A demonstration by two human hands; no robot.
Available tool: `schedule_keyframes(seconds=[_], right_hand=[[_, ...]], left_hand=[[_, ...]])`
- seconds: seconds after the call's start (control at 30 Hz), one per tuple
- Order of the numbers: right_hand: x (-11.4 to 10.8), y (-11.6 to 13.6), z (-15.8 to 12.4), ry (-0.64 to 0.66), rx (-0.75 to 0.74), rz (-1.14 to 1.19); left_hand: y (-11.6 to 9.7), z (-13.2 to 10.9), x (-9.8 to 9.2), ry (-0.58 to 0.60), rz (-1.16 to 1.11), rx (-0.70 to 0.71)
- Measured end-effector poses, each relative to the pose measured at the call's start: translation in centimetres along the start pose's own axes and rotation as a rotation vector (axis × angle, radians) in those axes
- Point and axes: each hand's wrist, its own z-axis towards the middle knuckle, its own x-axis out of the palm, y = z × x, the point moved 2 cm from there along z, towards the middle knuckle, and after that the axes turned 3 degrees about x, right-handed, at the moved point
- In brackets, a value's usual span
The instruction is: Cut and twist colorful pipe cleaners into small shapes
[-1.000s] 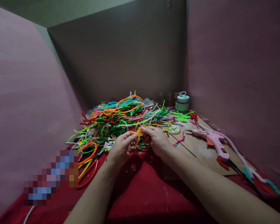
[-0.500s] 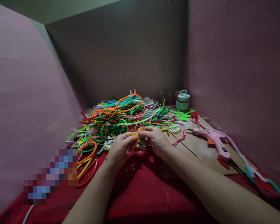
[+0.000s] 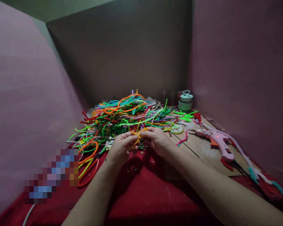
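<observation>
Between both hands is a small yellow-orange pipe cleaner (image 3: 138, 135), bent into short loops or petals. My left hand (image 3: 122, 147) pinches its left side between thumb and fingers. From the right, my right hand (image 3: 157, 140) pinches the other side with thumb and forefinger. The fingertips nearly meet, and the lower fingers of both hands are curled and partly hidden. Just behind the hands lies a large heap of coloured pipe cleaners (image 3: 122, 117). A bundle of white stamen-like tips (image 3: 109, 143) shows beside my left hand.
A pink hot glue gun (image 3: 217, 141) with a lit red light lies on a wooden board (image 3: 202, 152) at the right. A round yellow-rimmed disc (image 3: 177, 129), a dark thin rod (image 3: 188, 149) and a green lidded jar (image 3: 185, 101) are nearby. Red cloth (image 3: 141, 194) covers the table.
The yellow-orange pipe cleaner has turned slightly in my fingers, and its loops show more openly. Both hands stay in nearly the same place, still pinching it.
</observation>
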Motion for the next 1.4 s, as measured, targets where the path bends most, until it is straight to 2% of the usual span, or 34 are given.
schedule_keyframes(seconds=[0.23, 0.33, 0.43, 0.53, 0.87, 1.23, 1.33, 1.4], right_hand=[[0.3, 0.0, 0.0, 0.014, -0.015, -0.001], [0.3, 0.0, 0.0, -0.051, -0.027, -0.012], [0.1, 0.0, 0.1, -0.105, -0.038, -0.002], [-0.1, -0.1, 0.4, -0.095, -0.037, 0.052], [0.0, 0.1, 0.0, -0.119, 0.036, 0.161], [0.0, -0.2, 0.0, -0.081, 0.128, 0.227], [-0.1, -0.2, 0.1, -0.112, 0.077, 0.166], [-0.2, -0.1, 0.2, -0.142, 0.025, 0.128]], left_hand=[[-0.1, 0.0, 0.0, 0.010, 0.032, 0.055], [-0.7, -0.3, 0.1, -0.082, 0.166, 0.276], [-1.3, -0.8, 0.3, -0.180, 0.453, 0.556], [-1.2, -1.0, 0.6, -0.169, 0.729, 0.661], [-0.7, -0.6, 0.3, -0.141, 0.891, 0.662], [-0.4, -0.6, 0.0, -0.080, 0.777, 0.517], [-0.8, -1.9, -1.1, -0.137, 0.865, 0.519], [-1.3, -3.7, -3.1, -0.233, 0.969, 0.505]])
